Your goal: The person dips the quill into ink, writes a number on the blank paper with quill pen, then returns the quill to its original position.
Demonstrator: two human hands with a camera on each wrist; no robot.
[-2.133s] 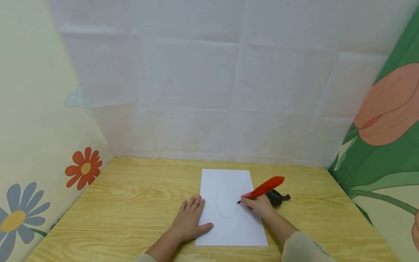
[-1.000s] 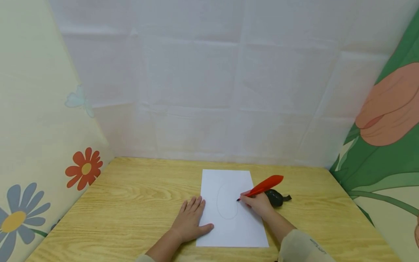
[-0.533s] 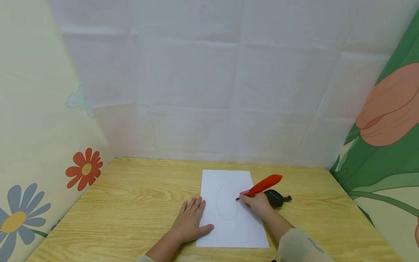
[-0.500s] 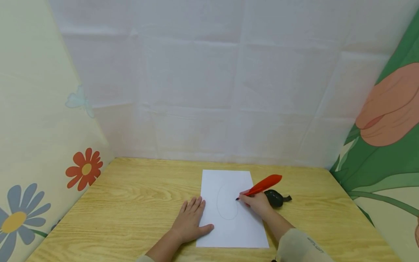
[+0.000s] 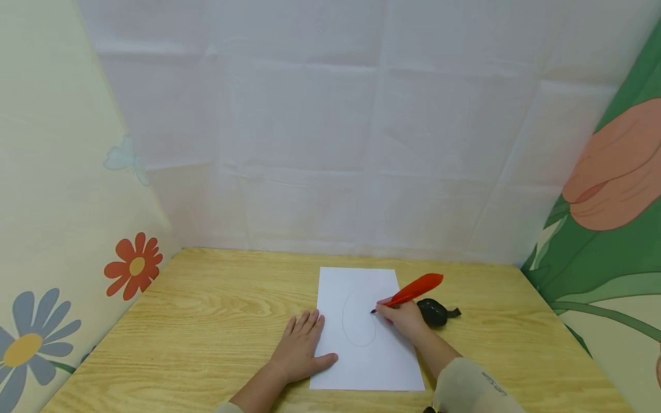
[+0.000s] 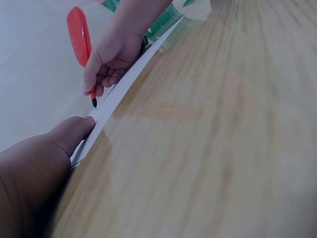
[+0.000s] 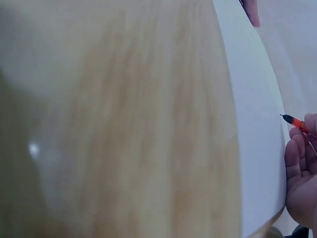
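A white sheet of paper (image 5: 356, 367) lies on the wooden table, bearing a thin, partly drawn oval outline. My right hand (image 5: 405, 321) pinches a red feather-shaped pen (image 5: 415, 288), its black tip at the oval's right side. In the left wrist view the same pen (image 6: 79, 39) slants up from the fingers, tip down by the paper (image 6: 133, 74). My left hand (image 5: 302, 350) rests flat over the paper's left edge, fingers straight and thumb spread onto the sheet. The right wrist view shows only the pen's tip end (image 7: 294, 121) and part of the right hand (image 7: 302, 173).
A shiny black rounded object (image 5: 432, 312) with a short tab sits on the table (image 5: 217, 310), just right of my right hand; its kind is unclear. Behind the table hangs a creased white cloth (image 5: 310, 143). Flower-printed panels (image 5: 46, 201) stand on both sides.
The pen tip has crept slightly up and left along the oval's right side, extending the line. My left hand and the paper stay nearly where they were.
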